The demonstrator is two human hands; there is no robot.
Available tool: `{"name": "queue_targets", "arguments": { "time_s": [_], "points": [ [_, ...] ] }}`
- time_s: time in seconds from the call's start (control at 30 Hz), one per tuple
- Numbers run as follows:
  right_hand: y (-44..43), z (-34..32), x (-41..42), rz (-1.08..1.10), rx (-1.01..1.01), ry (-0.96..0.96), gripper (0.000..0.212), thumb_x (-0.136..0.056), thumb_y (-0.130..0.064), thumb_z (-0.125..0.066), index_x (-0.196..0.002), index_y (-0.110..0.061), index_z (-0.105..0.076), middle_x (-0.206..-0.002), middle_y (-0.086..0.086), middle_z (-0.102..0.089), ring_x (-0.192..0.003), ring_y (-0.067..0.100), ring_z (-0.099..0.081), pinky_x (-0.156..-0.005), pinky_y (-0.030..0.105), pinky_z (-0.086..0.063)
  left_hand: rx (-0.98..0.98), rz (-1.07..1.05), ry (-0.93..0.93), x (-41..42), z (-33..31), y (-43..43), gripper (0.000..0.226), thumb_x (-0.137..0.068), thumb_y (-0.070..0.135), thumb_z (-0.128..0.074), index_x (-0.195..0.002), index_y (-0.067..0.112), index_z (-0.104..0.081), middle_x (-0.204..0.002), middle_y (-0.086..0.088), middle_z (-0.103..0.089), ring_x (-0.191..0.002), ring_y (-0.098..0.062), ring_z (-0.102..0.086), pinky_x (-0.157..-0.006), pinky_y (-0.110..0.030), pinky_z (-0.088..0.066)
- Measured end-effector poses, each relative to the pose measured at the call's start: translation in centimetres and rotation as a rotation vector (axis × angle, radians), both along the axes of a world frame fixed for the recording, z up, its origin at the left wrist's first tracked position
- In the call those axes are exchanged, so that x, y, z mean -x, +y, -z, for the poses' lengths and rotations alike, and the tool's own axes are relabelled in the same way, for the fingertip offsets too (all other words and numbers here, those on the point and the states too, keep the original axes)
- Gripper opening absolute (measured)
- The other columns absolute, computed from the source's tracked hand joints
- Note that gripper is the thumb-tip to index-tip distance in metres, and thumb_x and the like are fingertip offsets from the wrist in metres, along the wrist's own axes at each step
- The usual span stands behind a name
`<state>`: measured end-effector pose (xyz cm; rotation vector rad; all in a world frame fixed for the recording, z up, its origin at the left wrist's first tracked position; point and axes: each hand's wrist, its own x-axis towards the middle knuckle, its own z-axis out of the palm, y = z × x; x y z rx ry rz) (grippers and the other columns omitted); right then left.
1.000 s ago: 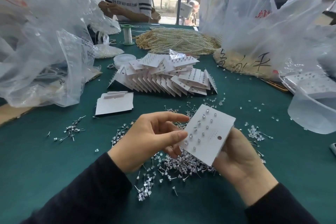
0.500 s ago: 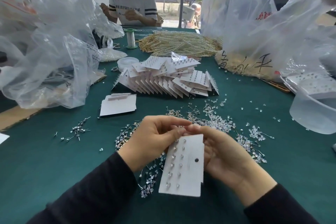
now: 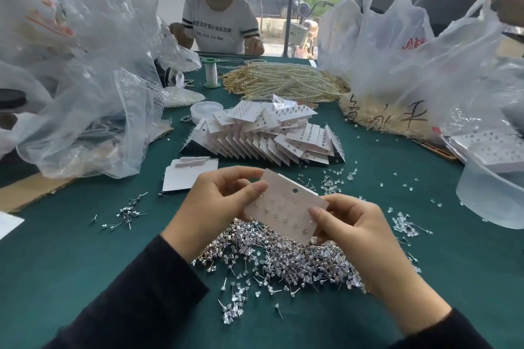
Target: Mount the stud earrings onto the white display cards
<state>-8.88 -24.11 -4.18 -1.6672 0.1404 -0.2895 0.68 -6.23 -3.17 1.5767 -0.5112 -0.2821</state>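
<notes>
I am pinching the white display card [image 3: 286, 208] between both hands. My left hand [image 3: 218, 204] is gripping its left end with the thumb on the face, and my right hand [image 3: 354, 229] is nipping its right edge. The card is tilting above the heap of loose stud earrings [image 3: 283, 261] on the green table [image 3: 85, 249]. Filled cards [image 3: 266, 136] are lying stacked farther off, with blank cards [image 3: 190, 176] near their left end.
</notes>
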Motion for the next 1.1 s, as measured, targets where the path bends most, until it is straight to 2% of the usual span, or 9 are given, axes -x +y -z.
{"name": "queue_targets", "arguments": {
  "time_s": [0.17, 0.23, 0.3, 0.4, 0.57, 0.67, 0.83, 1.0, 1.1],
  "points": [
    [-2.3, -1.0, -0.1, -0.108, 0.264, -0.067, 0.011, -0.083, -0.023, -0.062, -0.086, -0.019, -0.071, -0.075, 0.003, -0.069, -0.062, 0.016, -0.06, -0.06, 0.035, -0.051, -0.191, 0.193, -0.016, -0.4, -1.7, 0.6, 0.022, -0.066, 0.025, -0.07, -0.081, 0.009, -0.07, -0.074, -0.009, -0.073, -0.064, -0.019, -0.069, -0.054, -0.021, -0.053],
    [-3.8, -0.7, -0.4, -0.025, 0.511, -0.184, 0.013, -0.083, -0.025, -0.06, -0.09, -0.019, -0.07, -0.075, -0.003, -0.068, -0.065, 0.009, -0.06, -0.058, 0.022, -0.049, -0.19, 0.096, 0.032, -1.1, -2.7, 0.3, 0.02, -0.066, 0.02, -0.071, -0.077, 0.004, -0.066, -0.073, -0.011, -0.071, -0.062, -0.02, -0.069, -0.052, -0.02, -0.053],
    [-5.2, -0.1, -0.6, 0.073, 0.745, -0.287, 0.009, -0.083, -0.01, -0.064, -0.089, -0.013, -0.069, -0.08, -0.007, -0.067, -0.071, 0.004, -0.061, -0.064, 0.017, -0.047, -0.091, -0.091, 0.117, -2.9, -4.0, -0.5, 0.012, -0.073, 0.01, -0.068, -0.078, 0.001, -0.061, -0.079, -0.014, -0.069, -0.062, -0.021, -0.069, -0.051, -0.02, -0.054],
    [-6.7, 0.9, -0.8, 0.094, 0.923, -0.284, 0.008, -0.081, -0.006, -0.066, -0.086, -0.011, -0.07, -0.079, -0.007, -0.065, -0.071, 0.004, -0.06, -0.066, 0.025, -0.051, 0.041, -0.258, 0.215, -6.7, -5.8, -3.0, 0.005, -0.082, 0.0, -0.058, -0.085, -0.002, -0.055, -0.089, -0.017, -0.064, -0.062, -0.022, -0.069, -0.054, -0.026, -0.056],
    [-7.3, 1.6, -1.0, -0.006, 1.034, -0.245, 0.005, -0.083, -0.01, -0.066, -0.085, -0.009, -0.07, -0.077, -0.004, -0.065, -0.069, 0.011, -0.062, -0.062, 0.033, -0.055, 0.109, -0.472, 0.338, -12.1, -6.0, -9.2, 0.007, -0.081, -0.01, -0.053, -0.088, -0.008, -0.054, -0.081, -0.015, -0.061, -0.051, -0.02, -0.064, -0.05, -0.027, -0.057],
    [-7.0, 1.5, -1.1, -0.038, 1.066, -0.246, 0.007, -0.085, -0.013, -0.062, -0.083, -0.01, -0.069, -0.077, -0.003, -0.065, -0.069, 0.014, -0.062, -0.061, 0.036, -0.054, -0.098, -0.577, 0.277, -14.1, -4.8, -11.5, 0.017, -0.078, -0.005, -0.058, -0.094, -0.011, -0.057, -0.091, -0.02, -0.065, -0.053, -0.025, -0.066, -0.055, -0.033, -0.059],
    [-6.8, 1.4, -1.0, -0.039, 1.084, -0.268, 0.011, -0.085, -0.015, -0.061, -0.08, -0.009, -0.068, -0.074, -0.001, -0.065, -0.066, 0.018, -0.061, -0.058, 0.038, -0.053, -0.436, -0.543, 0.041, -14.3, -4.7, -11.7, 0.014, -0.073, 0.001, -0.057, -0.082, -0.009, -0.059, -0.085, -0.023, -0.066, -0.063, -0.03, -0.069, -0.062, -0.041, -0.059],
    [-6.4, 1.3, -0.9, -0.047, 1.101, -0.274, 0.013, -0.085, -0.018, -0.059, -0.08, -0.01, -0.069, -0.074, -0.001, -0.066, -0.066, 0.018, -0.062, -0.058, 0.035, -0.054, -0.766, -0.467, -0.131, -14.1, -5.5, -10.2, 0.024, -0.08, 0.016, -0.057, -0.093, -0.004, -0.062, -0.099, -0.019, -0.066, -0.091, -0.03, -0.065, -0.082, -0.038, -0.055],
    [-6.4, 1.3, -0.8, -0.039, 1.102, -0.282, 0.013, -0.084, -0.019, -0.059, -0.083, -0.01, -0.069, -0.075, -0.002, -0.066, -0.067, 0.016, -0.062, -0.06, 0.032, -0.054, -0.844, -0.441, -0.184, -13.6, -6.3, -9.6, 0.027, -0.081, 0.025, -0.057, -0.087, 0.0, -0.062, -0.095, -0.017, -0.067, -0.088, -0.029, -0.065, -0.081, -0.037, -0.055]
  ]
}}
